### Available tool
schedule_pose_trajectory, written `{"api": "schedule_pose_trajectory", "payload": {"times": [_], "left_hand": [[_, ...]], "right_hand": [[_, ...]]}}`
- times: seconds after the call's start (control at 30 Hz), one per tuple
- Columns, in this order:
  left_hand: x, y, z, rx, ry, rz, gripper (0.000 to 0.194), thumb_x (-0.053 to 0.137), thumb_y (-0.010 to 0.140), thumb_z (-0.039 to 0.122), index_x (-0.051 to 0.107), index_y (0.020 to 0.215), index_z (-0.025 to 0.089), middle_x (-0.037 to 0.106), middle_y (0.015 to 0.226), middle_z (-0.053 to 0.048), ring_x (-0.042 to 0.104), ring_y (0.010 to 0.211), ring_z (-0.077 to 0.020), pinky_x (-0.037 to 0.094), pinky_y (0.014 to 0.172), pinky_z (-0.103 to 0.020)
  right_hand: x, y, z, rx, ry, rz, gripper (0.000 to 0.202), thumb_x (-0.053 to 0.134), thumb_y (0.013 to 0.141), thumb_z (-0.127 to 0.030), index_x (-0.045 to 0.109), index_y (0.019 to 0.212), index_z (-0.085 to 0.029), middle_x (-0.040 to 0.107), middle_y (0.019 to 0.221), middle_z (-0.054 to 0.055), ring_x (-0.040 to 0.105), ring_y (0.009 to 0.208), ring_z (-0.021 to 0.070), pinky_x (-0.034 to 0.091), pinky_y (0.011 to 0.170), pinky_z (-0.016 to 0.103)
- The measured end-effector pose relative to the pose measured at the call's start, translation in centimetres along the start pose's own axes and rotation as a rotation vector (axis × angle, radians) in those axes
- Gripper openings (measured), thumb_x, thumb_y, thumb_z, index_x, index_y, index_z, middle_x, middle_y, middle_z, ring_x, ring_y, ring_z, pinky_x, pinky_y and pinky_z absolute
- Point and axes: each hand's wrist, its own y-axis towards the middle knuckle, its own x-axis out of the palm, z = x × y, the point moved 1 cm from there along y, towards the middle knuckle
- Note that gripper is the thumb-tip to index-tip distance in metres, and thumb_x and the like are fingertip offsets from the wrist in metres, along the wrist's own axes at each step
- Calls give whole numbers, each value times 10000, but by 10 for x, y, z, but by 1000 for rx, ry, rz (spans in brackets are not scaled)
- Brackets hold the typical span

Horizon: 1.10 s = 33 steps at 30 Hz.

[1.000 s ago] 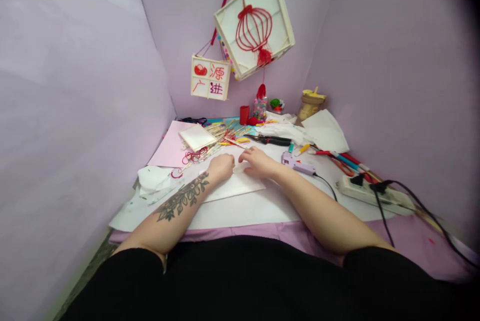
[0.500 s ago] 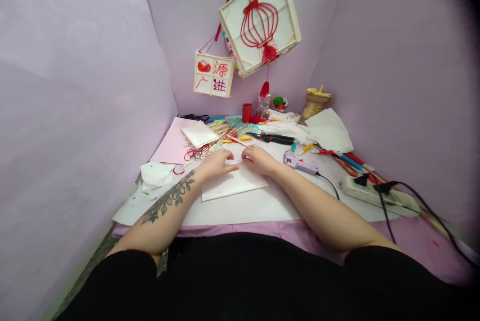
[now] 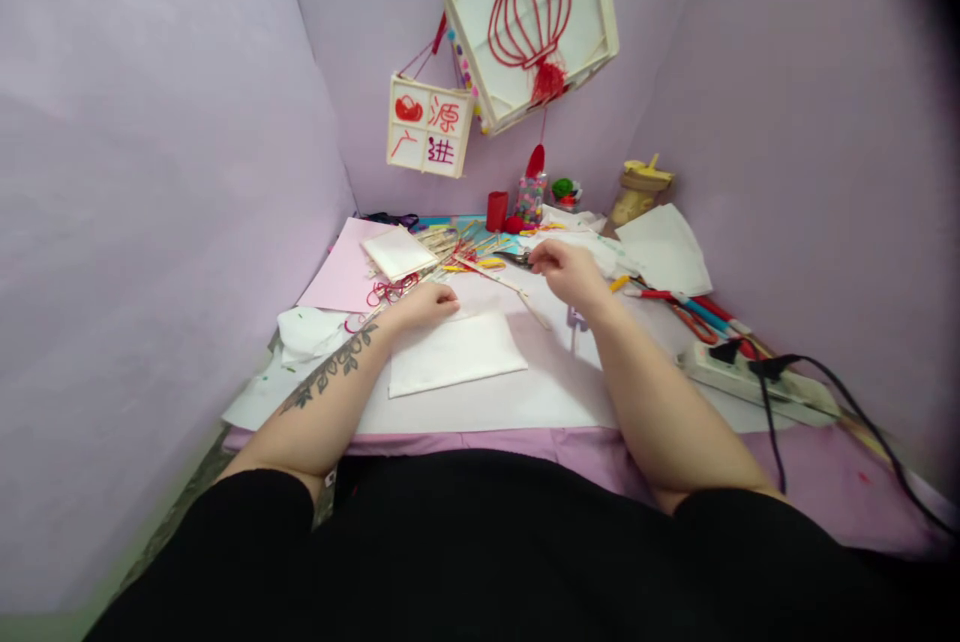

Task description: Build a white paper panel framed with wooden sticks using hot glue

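Head view: white panel (image 3: pixel 459 360) lies flat at the centre of the frame, likely placed there for reach by both hands; left hand (image 3: pixel 426 306) lies at its upper-left corner, fingers curled, perhaps to steady it; the left grip looks narrow, but whether it holds anything cannot be told; right hand (image 3: pixel 570 274) is raised right of centre, near the pliers (image 3: pixel 512 258), fingers drawn together; what its grip holds, if anything, cannot be told. Glue gun (image 3: pixel 576 317) is mostly hidden behind the right hand, presumably kept on that side for ready access; thin sticks (image 3: pixel 537 310) lie beyond the panel, probably to leave its surface free; power strip (image 3: pixel 757 385) sits at lower right, likely to keep its cables clear of the panel.
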Motion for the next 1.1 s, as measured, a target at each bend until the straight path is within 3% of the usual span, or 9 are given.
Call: {"api": "schedule_pose_trajectory", "payload": {"times": [0.17, 0.27, 0.37, 0.5, 0.6, 0.8, 0.93, 1.1], "left_hand": [[-10, 0, -13, -45, -93, -83, 295, 542, 758, 355, 687, 894, 137, 688, 825, -21, 593, 743, -148, 440, 668, -228], [-12, 1, -19, -53, -108, -106, 313, 561, 749, 355, 678, 950, 146, 690, 858, -20, 595, 769, -146, 445, 681, -221], [-12, 1, -23, -67, -125, -94, 345, 572, 741, 357, 661, 997, 144, 685, 874, -20, 591, 769, -141, 441, 673, -215], [-11, 2, -23, -57, -92, -74, 316, 541, 756, 375, 669, 914, 132, 671, 817, -18, 564, 715, -134, 409, 617, -212], [-9, 3, -23, -77, -60, -56, 312, 524, 763, 386, 675, 882, 141, 660, 777, -9, 545, 684, -130, 382, 579, -211], [-4, 3, -20, -40, -64, -40, 295, 531, 768, 375, 679, 882, 148, 682, 830, -23, 578, 723, -143, 406, 605, -217], [-3, -2, -12, -26, -27, -31, 260, 532, 761, 325, 691, 865, 147, 690, 829, -33, 587, 729, -151, 416, 624, -221], [-2, -4, 1, -68, 48, 52, 243, 517, 768, 282, 707, 837, 147, 682, 747, -40, 579, 689, -156, 416, 640, -232]], "right_hand": [[-31, 2, 26, 237, -202, -112, 247, 419, 743, -169, 656, 813, -163, 639, 650, 30, 550, 582, 151, 397, 566, 258], [-49, -4, 48, 292, -359, -388, 185, 561, 740, -318, 642, 838, -184, 657, 687, 32, 559, 590, 158, 402, 556, 263], [-68, -20, 67, 316, -417, -539, 422, 723, 607, -476, 620, 906, -198, 683, 804, 60, 607, 676, 204, 445, 582, 293], [-78, -47, 82, 412, -453, -490, 576, 780, 544, -481, 592, 1013, -205, 679, 941, 121, 642, 776, 273, 490, 647, 364], [-71, -62, 89, 409, -490, -522, 477, 802, 515, -411, 613, 899, -200, 683, 915, 131, 649, 789, 299, 497, 679, 389], [-67, -73, 90, 343, -488, -475, 264, 702, 627, -422, 597, 751, -214, 673, 826, 87, 633, 755, 269, 485, 651, 363], [-77, -83, 72, 354, -112, -329, 336, 643, 681, -535, 568, 810, -234, 641, 760, 51, 603, 677, 220, 493, 610, 338], [-82, -95, 46, 467, 491, -71, 420, 634, 676, -567, 498, 979, -310, 616, 876, 57, 623, 727, 231, 536, 651, 377]]}}
